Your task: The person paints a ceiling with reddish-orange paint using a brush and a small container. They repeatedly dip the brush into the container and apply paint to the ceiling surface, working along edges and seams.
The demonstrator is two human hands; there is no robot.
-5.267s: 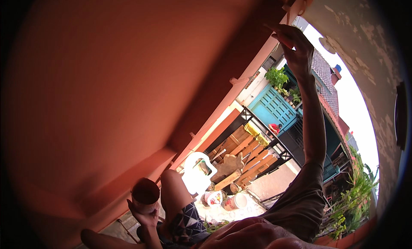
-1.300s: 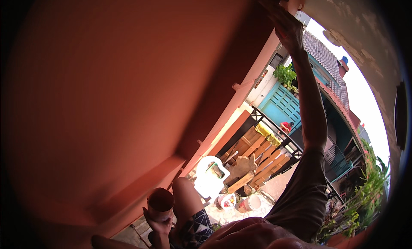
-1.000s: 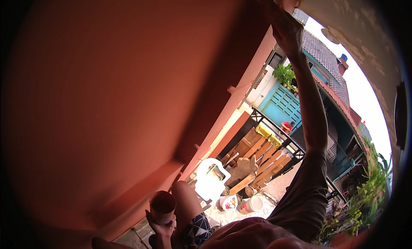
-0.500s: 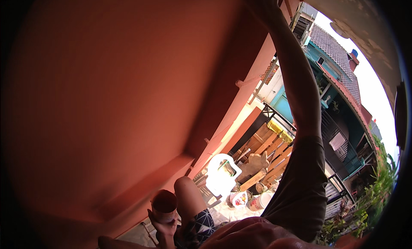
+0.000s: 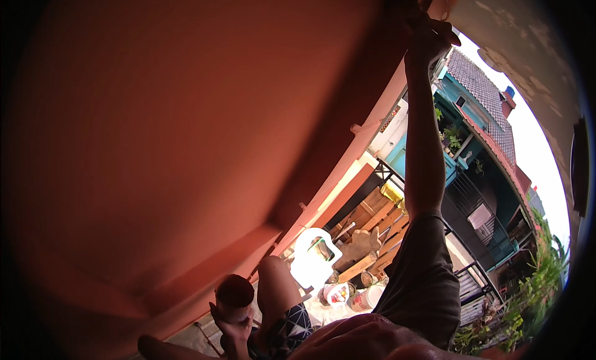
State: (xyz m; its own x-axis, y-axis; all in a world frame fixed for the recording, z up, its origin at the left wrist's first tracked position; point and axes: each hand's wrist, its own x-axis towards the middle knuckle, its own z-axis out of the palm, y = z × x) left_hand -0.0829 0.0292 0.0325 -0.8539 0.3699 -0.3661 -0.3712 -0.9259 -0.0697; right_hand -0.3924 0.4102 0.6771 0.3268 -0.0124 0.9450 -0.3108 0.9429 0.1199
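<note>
Low in front of me, my left hand (image 5: pixel 232 328) is closed around a small round tub (image 5: pixel 234 298), held upright beside my bare knee. The tub's inside looks dark reddish-brown; its contents are too dim to tell. My right arm stretches far up, and my right hand (image 5: pixel 429 38) is bent with fingers closed at the top, by the upper end of the orange-red wall (image 5: pixel 186 124) where it meets the ceiling edge. Something dark and thin shows by those fingers, but shadow hides what it is. I cannot tell whether it touches the wall.
A white plastic chair (image 5: pixel 311 260) stands below in sunlight. Beyond it are wooden planks (image 5: pixel 390 226), a bucket (image 5: pixel 366 299) and a dark metal fence (image 5: pixel 475 279). Green plants (image 5: pixel 521 298) grow at the right. A pale ceiling (image 5: pixel 521 43) hangs overhead.
My right hand has come down and to the right from the top edge, its arm straighter and now fully in view. My left hand and the tub have barely moved.
</note>
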